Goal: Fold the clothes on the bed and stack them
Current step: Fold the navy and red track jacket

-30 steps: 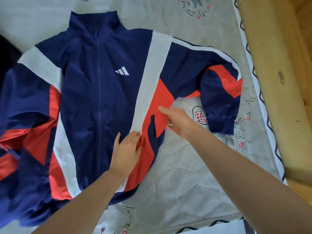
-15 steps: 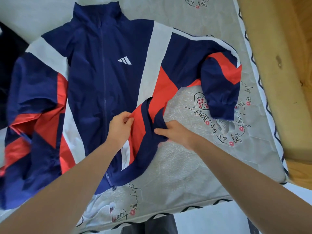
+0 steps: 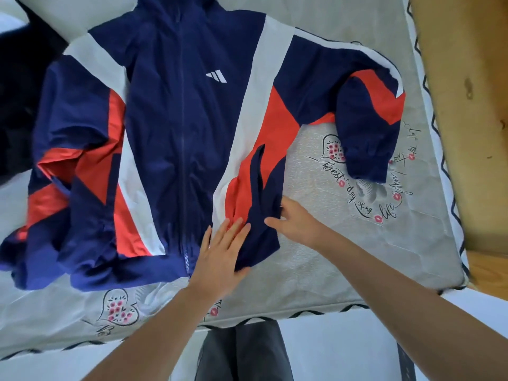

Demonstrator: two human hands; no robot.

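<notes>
My worry is the slick jacket [image 3: 178, 138] bunching again: its near right hem is already rumpled into a ridge, and if I let go unevenly it could spring back and spoil the fold. The jacket lies face up, spread across the mattress [image 3: 343, 257], hem along the near edge, one sleeve bent toward the right edge. My left hand [image 3: 222, 251] lies flat, fingers straight, pressing the hem beside the zip; my right hand [image 3: 295, 222], just beside it, looks relaxed, fingertips touching the rumpled flap.
</notes>
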